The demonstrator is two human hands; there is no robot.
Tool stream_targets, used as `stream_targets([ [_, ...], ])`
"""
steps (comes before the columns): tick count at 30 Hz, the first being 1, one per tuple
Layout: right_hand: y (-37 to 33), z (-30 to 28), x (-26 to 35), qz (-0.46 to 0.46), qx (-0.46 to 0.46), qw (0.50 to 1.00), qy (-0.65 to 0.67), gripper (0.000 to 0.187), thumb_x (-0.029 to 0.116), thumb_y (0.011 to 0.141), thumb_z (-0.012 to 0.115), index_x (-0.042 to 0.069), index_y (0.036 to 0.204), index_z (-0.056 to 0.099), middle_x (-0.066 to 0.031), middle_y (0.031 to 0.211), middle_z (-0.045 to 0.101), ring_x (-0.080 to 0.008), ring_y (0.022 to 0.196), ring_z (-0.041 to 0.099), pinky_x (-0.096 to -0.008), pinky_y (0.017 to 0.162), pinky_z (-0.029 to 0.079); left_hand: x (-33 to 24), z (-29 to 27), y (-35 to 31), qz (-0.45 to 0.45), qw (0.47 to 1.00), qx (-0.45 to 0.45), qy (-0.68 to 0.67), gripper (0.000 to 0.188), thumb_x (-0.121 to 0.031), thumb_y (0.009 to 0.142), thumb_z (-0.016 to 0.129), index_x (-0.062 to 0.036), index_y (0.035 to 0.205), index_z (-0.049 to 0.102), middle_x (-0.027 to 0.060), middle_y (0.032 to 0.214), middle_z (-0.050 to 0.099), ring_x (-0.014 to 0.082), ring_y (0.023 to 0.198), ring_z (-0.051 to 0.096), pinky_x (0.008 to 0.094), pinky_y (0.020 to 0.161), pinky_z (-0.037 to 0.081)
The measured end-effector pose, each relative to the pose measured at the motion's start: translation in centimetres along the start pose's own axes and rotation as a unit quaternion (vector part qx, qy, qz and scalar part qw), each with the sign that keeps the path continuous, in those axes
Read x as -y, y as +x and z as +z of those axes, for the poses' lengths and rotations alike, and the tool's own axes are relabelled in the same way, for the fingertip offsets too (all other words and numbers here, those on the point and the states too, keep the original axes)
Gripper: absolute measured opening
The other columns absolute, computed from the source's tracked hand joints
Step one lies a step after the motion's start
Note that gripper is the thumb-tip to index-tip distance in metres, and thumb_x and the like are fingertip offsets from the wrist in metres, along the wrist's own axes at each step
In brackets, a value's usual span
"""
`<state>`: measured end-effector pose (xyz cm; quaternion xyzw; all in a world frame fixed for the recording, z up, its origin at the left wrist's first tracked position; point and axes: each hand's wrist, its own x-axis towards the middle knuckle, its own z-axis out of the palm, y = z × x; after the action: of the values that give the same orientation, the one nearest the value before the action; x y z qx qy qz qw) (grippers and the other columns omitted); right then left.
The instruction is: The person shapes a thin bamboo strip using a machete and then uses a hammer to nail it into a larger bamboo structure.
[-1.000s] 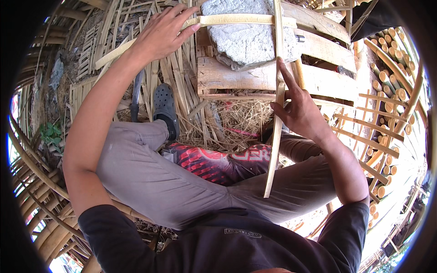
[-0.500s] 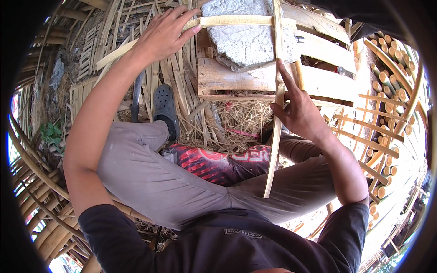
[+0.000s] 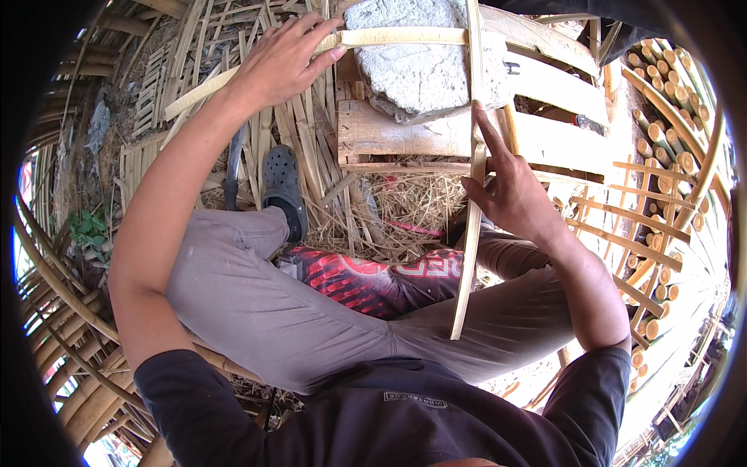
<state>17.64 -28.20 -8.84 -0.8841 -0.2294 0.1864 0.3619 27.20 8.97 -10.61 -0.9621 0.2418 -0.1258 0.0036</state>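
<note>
A pale bamboo strip (image 3: pixel 405 36) lies crosswise over a rough grey stone block (image 3: pixel 416 78). My left hand (image 3: pixel 292 58) rests on the left part of this strip, fingers stretched and apart, the strip emerging between thumb and forefinger. A second bamboo strip (image 3: pixel 465 265) runs lengthwise, crossing over the first near the block's right side and reaching back over my lap. My right hand (image 3: pixel 510 191) holds this second strip. Its forefinger is stretched along the strip just below the block, with the thumb against the strip; its other fingers are curled and partly hidden.
The block sits on a slatted wooden platform (image 3: pixel 397 132). Split bamboo strips (image 3: pixel 299 132) and a dark-handled tool (image 3: pixel 232 167) lie to the left. Straw (image 3: pixel 420 202) covers ground before me. Cut bamboo poles (image 3: pixel 661 140) are stacked at right. Dark cloth (image 3: pixel 622 19) shows at the far right.
The dark cloth at the far right has shifted, showing more wood behind it. My hands and both bamboo strips hold almost the same places.
</note>
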Motion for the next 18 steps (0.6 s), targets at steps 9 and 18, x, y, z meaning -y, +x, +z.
stream_targets([
  [9,-0.03,-0.14,0.38,0.016,0.009,1.0,-0.002,0.104,0.004,0.084,0.07,0.009,0.161,0.001,-0.0262,0.07,0.065,-0.0464,0.07,0.066,-0.0535,0.072,0.054,-0.11,0.12,-0.3,0.007,1.0,-0.017,0.013,0.051,-0.041,0.106,0.045,-0.0108,0.147,0.047,0.0182,0.135,0.054,0.0371,0.121,0.057,0.0496,0.103,0.045],
  [18,-0.06,-0.34,0.61,0.015,0.014,1.0,-0.007,0.102,0.003,0.085,0.069,0.007,0.161,0.0,-0.0253,0.07,0.066,-0.045,0.07,0.067,-0.0524,0.072,0.055,-0.07,0.07,-0.05,0.01,1.0,0.0,-0.011,0.051,-0.04,0.106,0.045,-0.009,0.146,0.047,0.0171,0.129,0.056,0.0357,0.115,0.06,0.049,0.1,0.047],
])
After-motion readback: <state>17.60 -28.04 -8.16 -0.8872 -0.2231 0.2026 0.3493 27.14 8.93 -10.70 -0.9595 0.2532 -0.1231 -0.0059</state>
